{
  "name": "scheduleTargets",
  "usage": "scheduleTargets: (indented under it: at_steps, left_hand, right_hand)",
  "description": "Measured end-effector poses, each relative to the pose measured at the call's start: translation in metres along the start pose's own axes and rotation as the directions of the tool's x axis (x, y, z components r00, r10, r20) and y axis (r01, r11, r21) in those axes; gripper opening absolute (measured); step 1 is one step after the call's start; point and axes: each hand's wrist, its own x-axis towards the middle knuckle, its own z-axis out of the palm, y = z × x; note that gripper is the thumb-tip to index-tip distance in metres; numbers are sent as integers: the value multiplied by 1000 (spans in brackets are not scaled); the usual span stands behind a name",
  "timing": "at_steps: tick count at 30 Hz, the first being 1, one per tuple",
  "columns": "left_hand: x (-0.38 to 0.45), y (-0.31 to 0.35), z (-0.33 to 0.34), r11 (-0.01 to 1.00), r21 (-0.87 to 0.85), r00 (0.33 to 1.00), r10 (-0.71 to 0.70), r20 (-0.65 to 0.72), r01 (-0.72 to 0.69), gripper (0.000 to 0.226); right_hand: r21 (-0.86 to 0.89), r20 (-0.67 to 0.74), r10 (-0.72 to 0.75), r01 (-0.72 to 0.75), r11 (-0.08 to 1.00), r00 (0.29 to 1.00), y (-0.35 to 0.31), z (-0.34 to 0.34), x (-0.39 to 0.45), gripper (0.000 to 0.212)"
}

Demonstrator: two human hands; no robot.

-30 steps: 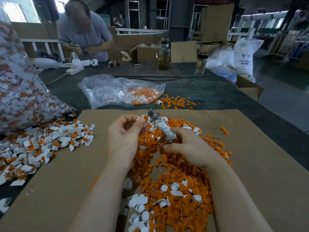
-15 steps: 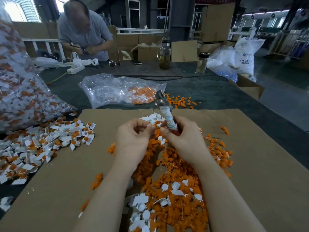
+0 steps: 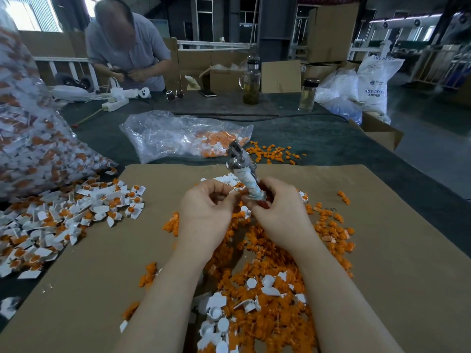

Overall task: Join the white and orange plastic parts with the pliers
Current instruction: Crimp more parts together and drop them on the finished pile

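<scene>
A dark table (image 3: 318,138) carries a cardboard sheet (image 3: 382,250) at centre, a clear bag (image 3: 163,136) above it, joined pieces (image 3: 63,217) at left, two bottles (image 3: 251,80) far back.

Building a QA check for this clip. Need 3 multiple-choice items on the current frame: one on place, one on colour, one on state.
1. Where does the pile of joined white-and-orange pieces lie?
A. left of the hands
B. inside the cardboard box at the right
C. under the glass bottles

2. What colour is most of the loose heap below the hands?
A. blue
B. orange
C. black

3. What is the right hand doing?
A. resting flat on the cardboard sheet
B. gripping the pliers
C. lifting the clear bag

Key: 1 A, the joined pieces spread over the left edge of the cardboard sheet. 2 B, the loose heap is mainly orange with some white parts mixed in. 3 B, the right hand wraps the handle of the pliers, metal head pointing up, with the left hand close beside it.
</scene>
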Motion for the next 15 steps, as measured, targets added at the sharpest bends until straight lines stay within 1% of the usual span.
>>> scheduleTargets:
  at_steps: [2,5,8,10,13,15]
  left_hand:
    - [0,1,-2,999,-34,1000,-15,-10,15,12]
    - [2,4,-8,986,-159,998,-57,-40,50,10]
    - [2,6,-14,962,-271,997,-50,-63,32,9]
    - [2,7,-16,950,-311,997,-28,-66,6,8]
    - [3,6,-19,946,-324,998,-10,-55,-8,5]
    - [4,5,-19,950,-311,999,1,-43,-15,6]
  right_hand:
    - [81,45,25,-28,996,999,0,-3,-1,15]
    - [167,155,70,-96,981,985,2,-12,-2,9]
    - [125,284,90,-129,984,955,7,-19,-2,9]
    - [88,355,96,-136,987,930,10,-22,-2,10]
    - [63,445,102,-145,987,890,9,-23,-2,13]
    - [74,473,100,-153,985,875,8,-23,-2,19]
